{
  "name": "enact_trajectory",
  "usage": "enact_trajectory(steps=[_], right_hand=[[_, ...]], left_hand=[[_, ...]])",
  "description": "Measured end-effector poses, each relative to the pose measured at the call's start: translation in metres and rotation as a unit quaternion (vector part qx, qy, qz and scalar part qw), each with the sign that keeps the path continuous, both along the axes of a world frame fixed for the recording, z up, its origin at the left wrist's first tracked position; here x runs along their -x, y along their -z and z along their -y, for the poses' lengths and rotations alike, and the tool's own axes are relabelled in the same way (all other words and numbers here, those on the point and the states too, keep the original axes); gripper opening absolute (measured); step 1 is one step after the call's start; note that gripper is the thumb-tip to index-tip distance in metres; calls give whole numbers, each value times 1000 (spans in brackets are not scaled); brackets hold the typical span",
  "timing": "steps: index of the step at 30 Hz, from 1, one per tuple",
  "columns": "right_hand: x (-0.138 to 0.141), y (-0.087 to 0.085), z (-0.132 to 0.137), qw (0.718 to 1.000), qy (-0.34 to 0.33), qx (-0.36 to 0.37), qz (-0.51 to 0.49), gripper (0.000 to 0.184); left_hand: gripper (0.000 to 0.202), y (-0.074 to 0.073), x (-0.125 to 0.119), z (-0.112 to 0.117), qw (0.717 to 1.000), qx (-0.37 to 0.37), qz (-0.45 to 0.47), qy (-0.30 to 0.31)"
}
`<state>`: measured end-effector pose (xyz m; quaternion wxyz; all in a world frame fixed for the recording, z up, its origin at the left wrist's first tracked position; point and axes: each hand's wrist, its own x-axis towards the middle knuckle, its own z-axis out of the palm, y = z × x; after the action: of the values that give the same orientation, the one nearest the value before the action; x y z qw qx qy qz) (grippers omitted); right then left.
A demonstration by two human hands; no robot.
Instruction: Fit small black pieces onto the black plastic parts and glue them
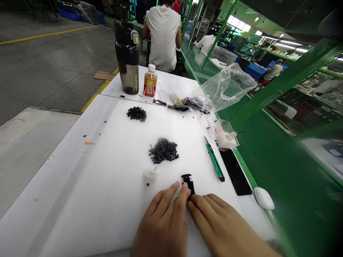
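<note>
My left hand [162, 223] and right hand [223, 225] meet on a small black part [189, 185], low over white foam [93, 192]. A heap of black bits [163, 150] lies at 12 o'clock, a smaller heap [136, 114] beyond it. A white cap [150, 172] sits at 11 o'clock; a green utility knife [214, 160] lies at 1 o'clock, just beside a black panel [235, 172].

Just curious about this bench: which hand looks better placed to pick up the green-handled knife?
Probably the right hand: it lies on the same side as the green-handled utility knife, while the left hand sits farther off, beyond the black plastic piece that both hands meet.
</note>
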<state>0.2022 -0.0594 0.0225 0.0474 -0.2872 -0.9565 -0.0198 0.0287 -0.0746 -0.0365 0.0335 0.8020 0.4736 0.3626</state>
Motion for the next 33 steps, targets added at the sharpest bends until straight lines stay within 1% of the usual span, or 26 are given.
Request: enact_trajectory(steps=[2,4,6,8,11,13,14,16,18,20,21,22,23,24,25,26,27,28,29,30,31,33], right_hand=[[-4,0,5,1000,5,-19,-11,42],[-8,1,9,999,17,-39,-16,42],[-12,5,12,997,36,-45,-42,41],[-14,13,14,995,49,-37,-80,40],[-16,31,17,986,62,-10,-155,38],[-16,38,19,969,104,22,-223,32],[-14,38,19,956,131,41,-260,28],[-8,29,16,926,170,75,-329,22],[2,14,7,902,179,101,-379,20],[18,1,-8,888,184,126,-403,21],[27,-3,-17,886,183,147,-399,28],[36,-5,-27,888,181,169,-388,39],[45,-4,-36,892,175,194,-369,53],[55,-1,-44,896,161,218,-352,62],[63,2,-52,897,147,242,-340,63],[70,6,-57,893,133,265,-339,57],[74,9,-61,882,123,287,-352,47],[76,11,-63,864,121,311,-378,36],[75,12,-63,837,124,332,-417,27],[70,12,-61,801,134,354,-465,21],[62,12,-58,756,149,379,-512,20],[37,12,-49,656,199,421,-594,26]], left_hand=[[44,-1,0,0,1000,-22,-1,6],[42,-3,1,0,999,-36,1,4],[41,-3,3,0,999,-36,1,5],[42,-3,5,-1,999,-36,-3,10],[43,0,10,1,999,-32,-19,22],[43,3,12,3,999,-28,-25,32],[43,3,13,4,999,-27,-27,36],[42,5,15,7,999,-30,-23,34],[41,7,15,9,999,-39,-18,27],[39,9,14,11,998,-48,-17,30],[38,11,14,11,998,-50,-18,36],[37,12,13,12,998,-52,-20,39],[37,14,12,12,997,-56,-20,39],[38,15,11,12,998,-61,-20,30],[40,17,10,12,997,-67,-21,22],[41,17,9,11,997,-74,-20,12],[42,17,9,11,997,-79,-19,4],[41,17,9,10,996,-84,-19,2],[40,16,9,9,996,-89,-17,0],[40,14,9,8,995,-93,-17,2],[40,13,10,7,995,-95,-21,5],[41,10,13,5,995,-85,-39,19]])
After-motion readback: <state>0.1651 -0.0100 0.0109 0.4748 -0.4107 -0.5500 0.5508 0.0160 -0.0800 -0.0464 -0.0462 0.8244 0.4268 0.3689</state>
